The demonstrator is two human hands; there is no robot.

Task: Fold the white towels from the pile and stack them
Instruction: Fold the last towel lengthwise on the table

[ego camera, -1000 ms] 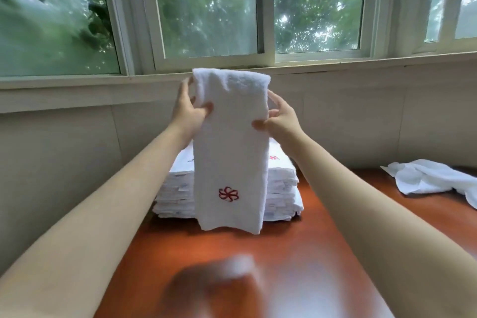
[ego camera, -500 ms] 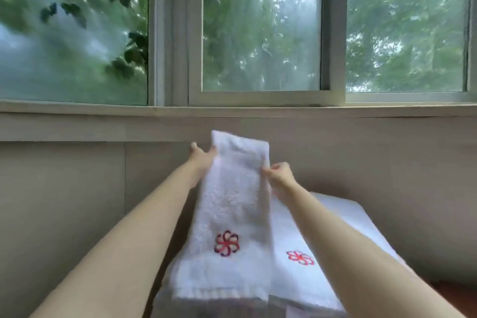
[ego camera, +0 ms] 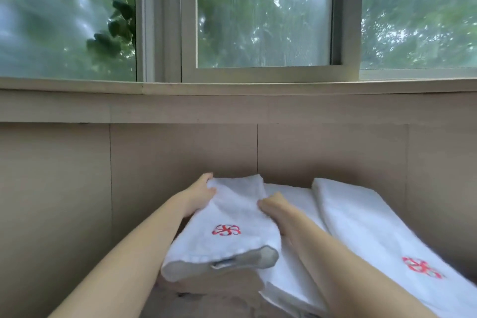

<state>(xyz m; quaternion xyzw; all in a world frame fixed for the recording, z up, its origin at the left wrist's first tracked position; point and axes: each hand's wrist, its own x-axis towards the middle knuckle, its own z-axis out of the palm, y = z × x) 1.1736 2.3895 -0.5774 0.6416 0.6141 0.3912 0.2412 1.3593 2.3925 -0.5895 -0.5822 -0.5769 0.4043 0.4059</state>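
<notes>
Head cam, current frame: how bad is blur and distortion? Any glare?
Head view: motion blur smears window foliage and the logo on the held towel; wide-angle bows the sill; soft daylight, no glare; left hand and right hand gripping it read clearly.

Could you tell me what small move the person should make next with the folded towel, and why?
Probably lower the folded towel flat onto the stack and let go: the left hand and right hand grip its sides, and its near end is raised, layers gaping.

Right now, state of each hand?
Left hand: grips the folded white towel with red flower embroidery.
Right hand: grips the same towel's other edge.
</notes>
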